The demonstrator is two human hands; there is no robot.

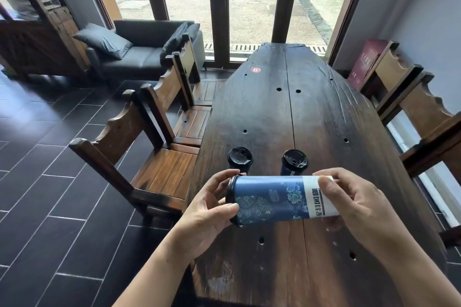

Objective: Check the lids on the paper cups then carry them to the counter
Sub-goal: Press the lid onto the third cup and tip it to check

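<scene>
Both hands hold a tall blue paper cup with a pale floral pattern and a white band of black lettering [282, 199], turned on its side above the near part of the long dark wooden plank table [311, 112]. The left hand [207, 209] clasps the cup's lidded end, at nine o'clock of the cup, with the thumb lying on the blue wall just beside the black plastic lid [230, 200] and the other fingers curled over the lid's rim from above. The right hand [359, 204] grips the cup's base end, at three o'clock, its fingers closed over the white band and hiding part of the lettering. The cup lies roughly level, lid pointing left.

Beyond the held cup, toward twelve o'clock, two more cups stand upright on the table, apart from each other: a left black-lidded paper cup [240, 158] and a right black-lidded paper cup [294, 161], the right one showing a strip of blue wall under its lid. Both lids look seated.

Farther up the table, at twelve o'clock, sits a red round sticker with a white numeral [255, 70]. Brown wooden chairs [149, 147] line the table's nine o'clock side, and a dark grey sofa with cushions [139, 50] stands at eleven o'clock before the tall windows.
</scene>
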